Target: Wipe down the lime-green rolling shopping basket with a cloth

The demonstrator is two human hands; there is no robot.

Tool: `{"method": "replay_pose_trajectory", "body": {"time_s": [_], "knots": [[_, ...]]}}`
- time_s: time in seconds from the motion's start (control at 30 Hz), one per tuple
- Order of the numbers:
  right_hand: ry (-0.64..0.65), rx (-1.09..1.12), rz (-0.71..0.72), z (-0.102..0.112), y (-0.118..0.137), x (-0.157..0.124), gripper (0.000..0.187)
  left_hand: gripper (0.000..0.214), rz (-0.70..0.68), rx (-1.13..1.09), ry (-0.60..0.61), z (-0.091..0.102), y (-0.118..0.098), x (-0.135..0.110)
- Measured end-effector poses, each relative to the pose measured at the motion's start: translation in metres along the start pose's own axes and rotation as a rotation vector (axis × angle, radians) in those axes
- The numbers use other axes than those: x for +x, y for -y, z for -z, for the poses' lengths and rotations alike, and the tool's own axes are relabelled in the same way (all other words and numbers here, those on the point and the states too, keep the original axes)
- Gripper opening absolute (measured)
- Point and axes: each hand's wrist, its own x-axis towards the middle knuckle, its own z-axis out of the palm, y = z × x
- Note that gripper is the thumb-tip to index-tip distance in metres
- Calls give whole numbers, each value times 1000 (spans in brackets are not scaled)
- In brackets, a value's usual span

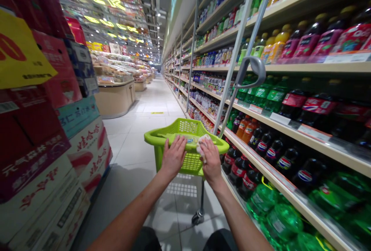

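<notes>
A lime-green plastic shopping basket on wheels (185, 131) stands in the aisle in front of me. My left hand (173, 156) lies on its near rim with the fingers curled over the edge. My right hand (211, 159) rests on the same rim a little to the right and holds a crumpled white cloth or paper (202, 144) against it. The basket's long grey pull handle (251, 69) rises up toward the right shelves. A few small items lie inside the basket, too hidden to name.
Shelves of soft-drink bottles (290, 100) line the right side, close to the basket. Stacked red and white cartons (49, 154) with a yellow sign (20, 55) stand on the left. The tiled aisle (150, 108) runs ahead; food counters (116, 92) stand further along on the left.
</notes>
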Motion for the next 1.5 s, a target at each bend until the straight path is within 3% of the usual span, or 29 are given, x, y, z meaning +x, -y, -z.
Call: {"method": "replay_pose_trajectory", "body": {"time_s": [0.13,0.37,0.53,0.63,0.8,0.9,0.97,1.07,1.13,1.23,1.33,1.5], "knots": [[-89,-69,-68,11,-19,0,43,43,96,33,-28,1,10,-6],[52,65,53,-13,17,5,42,40,47,20,-18,2,12,-5],[-46,-20,-38,-5,-8,1,46,37,151,47,-16,13,42,-6],[-44,-26,-68,-8,-19,-2,46,34,174,39,-19,13,48,-5],[34,-11,-54,-8,-36,4,43,31,235,4,6,11,32,-1],[-7,20,-89,-5,-42,11,42,33,226,-27,60,11,15,1],[-19,68,-73,-7,-34,15,40,36,159,-61,105,13,7,2],[95,154,70,-12,-9,19,40,39,15,-125,173,18,9,2],[140,168,131,-15,2,21,39,47,76,-150,201,22,17,1],[42,97,47,-14,0,25,38,56,202,-220,246,22,23,-5],[-33,54,-37,-10,-2,26,35,52,158,-290,235,15,9,-9],[19,161,39,7,3,13,33,51,112,-369,205,4,-20,-7]]}}
